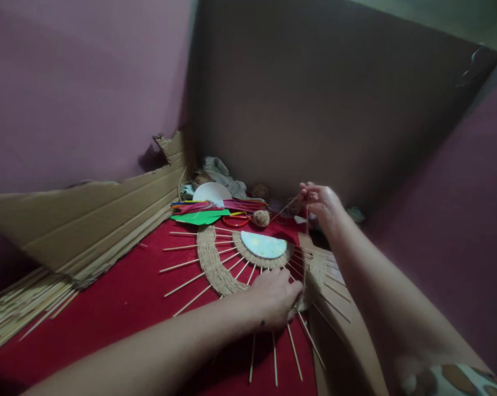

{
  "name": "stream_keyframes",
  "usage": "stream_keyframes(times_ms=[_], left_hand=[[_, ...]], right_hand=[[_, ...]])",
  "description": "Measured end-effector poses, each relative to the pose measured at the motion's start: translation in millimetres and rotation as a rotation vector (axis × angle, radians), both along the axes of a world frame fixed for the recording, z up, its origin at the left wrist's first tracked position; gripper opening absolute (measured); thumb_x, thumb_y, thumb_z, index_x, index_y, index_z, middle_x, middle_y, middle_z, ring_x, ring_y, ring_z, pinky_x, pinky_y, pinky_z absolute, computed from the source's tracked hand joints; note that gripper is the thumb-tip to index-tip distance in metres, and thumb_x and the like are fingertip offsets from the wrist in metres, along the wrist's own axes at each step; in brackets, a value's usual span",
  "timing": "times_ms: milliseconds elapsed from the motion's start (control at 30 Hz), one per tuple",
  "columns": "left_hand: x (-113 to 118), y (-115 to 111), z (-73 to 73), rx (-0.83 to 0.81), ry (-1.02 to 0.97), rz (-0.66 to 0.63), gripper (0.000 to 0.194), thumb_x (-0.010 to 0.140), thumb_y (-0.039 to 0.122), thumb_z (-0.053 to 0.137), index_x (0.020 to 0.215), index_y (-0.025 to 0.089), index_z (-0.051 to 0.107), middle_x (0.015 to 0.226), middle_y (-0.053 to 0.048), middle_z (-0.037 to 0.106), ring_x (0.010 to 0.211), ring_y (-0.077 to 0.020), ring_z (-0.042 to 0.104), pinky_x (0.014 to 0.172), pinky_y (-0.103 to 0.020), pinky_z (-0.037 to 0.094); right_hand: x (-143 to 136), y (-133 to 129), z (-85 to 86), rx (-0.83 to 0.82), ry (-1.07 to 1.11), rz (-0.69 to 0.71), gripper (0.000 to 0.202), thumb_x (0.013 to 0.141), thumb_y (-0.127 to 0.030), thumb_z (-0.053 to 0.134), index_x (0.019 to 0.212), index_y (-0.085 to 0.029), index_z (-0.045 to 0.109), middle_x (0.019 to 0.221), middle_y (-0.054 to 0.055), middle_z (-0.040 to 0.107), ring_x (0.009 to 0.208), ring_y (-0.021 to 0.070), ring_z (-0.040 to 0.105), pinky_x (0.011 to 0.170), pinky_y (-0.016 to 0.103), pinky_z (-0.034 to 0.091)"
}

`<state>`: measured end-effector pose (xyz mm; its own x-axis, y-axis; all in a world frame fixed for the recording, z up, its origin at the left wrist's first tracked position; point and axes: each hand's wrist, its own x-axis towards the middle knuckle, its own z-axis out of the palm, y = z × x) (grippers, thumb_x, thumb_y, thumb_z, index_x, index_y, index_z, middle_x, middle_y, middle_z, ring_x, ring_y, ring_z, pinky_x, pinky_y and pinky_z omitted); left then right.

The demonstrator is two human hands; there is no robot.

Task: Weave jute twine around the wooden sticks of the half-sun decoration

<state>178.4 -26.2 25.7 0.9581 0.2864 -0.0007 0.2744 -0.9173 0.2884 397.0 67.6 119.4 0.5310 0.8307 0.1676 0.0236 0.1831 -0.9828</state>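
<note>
A half-round weaving of jute twine [215, 264] on thin wooden sticks lies on the red cloth, its sticks fanning outward. At its centre is a pale blue half-disc [263, 245] edged with twine. My left hand [275, 300] is closed on the lower right of the woven band, covering part of it. Raised above the right side, my right hand [317, 199] pinches a strand of twine [306, 225]. The strand runs down towards my left hand, and another length leads from my right hand to a small twine ball [260, 218].
Cardboard [108, 214] stands at the left above a bundle of loose sticks [21, 302]. Behind the weaving lie red-handled scissors [236, 221], green sheets [201, 217], a white half-disc [212, 193] and crumpled cloth [223, 175]. Brown cardboard [347, 352] lies at the right.
</note>
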Motion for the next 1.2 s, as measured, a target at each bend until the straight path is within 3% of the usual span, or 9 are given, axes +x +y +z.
stream_keyframes(times_ms=[233,367,500,567,667,733,833,933,1200], left_hand=[[3,3,-2.7,0.002,-0.005,-0.016,0.033,0.081,0.032,0.056,0.113,0.022,0.055,0.109,-0.011,0.057,0.098,-0.0266,0.056,0.075,-0.036,0.049],[5,3,-2.3,-0.003,-0.010,-0.035,0.030,0.083,0.032,0.056,0.111,0.021,0.056,0.105,-0.011,0.057,0.096,-0.0253,0.056,0.078,-0.036,0.048],[7,4,-2.7,-0.010,0.001,-0.030,0.030,0.082,0.032,0.058,0.110,0.021,0.057,0.105,-0.012,0.057,0.097,-0.0265,0.055,0.079,-0.037,0.047],[7,6,-3.8,-0.012,-0.007,-0.039,0.031,0.082,0.031,0.058,0.111,0.020,0.056,0.105,-0.012,0.057,0.096,-0.0266,0.055,0.079,-0.037,0.047],[8,8,-5.3,-0.010,-0.030,-0.053,0.035,0.081,0.031,0.058,0.114,0.020,0.055,0.106,-0.013,0.057,0.096,-0.0275,0.055,0.080,-0.038,0.046],[8,9,-5.4,-0.017,-0.038,-0.059,0.038,0.081,0.032,0.057,0.116,0.020,0.055,0.104,-0.012,0.057,0.094,-0.0274,0.056,0.078,-0.038,0.046],[9,8,-3.9,-0.030,-0.017,-0.037,0.036,0.081,0.031,0.056,0.116,0.021,0.056,0.101,-0.011,0.057,0.093,-0.0264,0.056,0.078,-0.037,0.046],[10,8,-2.6,-0.033,0.022,-0.010,0.031,0.081,0.030,0.057,0.110,0.021,0.058,0.103,-0.010,0.056,0.097,-0.0258,0.055,0.080,-0.036,0.046],[10,12,-5.1,-0.048,-0.010,-0.047,0.030,0.081,0.032,0.057,0.110,0.021,0.058,0.103,-0.009,0.055,0.094,-0.0238,0.054,0.080,-0.035,0.045]], right_hand=[[37,-33,51.7,0.146,-0.024,-0.154,0.020,0.067,-0.007,0.048,0.082,-0.021,0.051,0.081,0.000,0.062,0.070,0.0117,0.061,0.065,0.027,0.051],[50,-61,56.1,-0.072,-0.400,-0.252,0.015,0.068,-0.009,0.052,0.078,-0.019,0.057,0.076,0.002,0.063,0.070,0.0155,0.061,0.067,0.033,0.051],[35,-102,35.4,-0.227,-0.852,-0.360,0.019,0.059,0.002,0.055,0.063,-0.016,0.062,0.075,0.005,0.063,0.082,0.0201,0.060,0.077,0.035,0.049],[11,-130,15.5,-0.223,-0.997,-0.288,0.027,0.061,0.003,0.053,0.070,-0.017,0.068,0.085,0.004,0.065,0.087,0.0185,0.060,0.082,0.032,0.047],[-31,-175,-22.1,-0.209,-1.265,0.271,0.040,0.068,0.004,0.047,0.091,-0.020,0.070,0.104,0.005,0.066,0.095,0.0164,0.061,0.083,0.029,0.048],[-52,-201,-47.6,-0.269,-1.413,0.384,0.043,0.070,0.002,0.049,0.101,-0.021,0.068,0.111,0.007,0.064,0.096,0.0176,0.061,0.082,0.031,0.049],[-64,-222,-78.3,-0.295,-1.507,0.273,0.033,0.082,-0.006,0.048,0.108,-0.020,0.064,0.110,0.010,0.062,0.091,0.0187,0.061,0.076,0.033,0.050],[-61,-225,-94.2,-0.285,-1.543,0.209,0.028,0.088,-0.012,0.046,0.109,-0.022,0.062,0.114,0.010,0.060,0.087,0.0179,0.061,0.072,0.031,0.047],[-62,-223,-91.8,-0.307,-1.664,0.199,0.021,0.089,-0.014,0.041,0.091,-0.018,0.062,0.095,0.009,0.063,0.079,0.0177,0.055,0.069,0.031,0.041]])
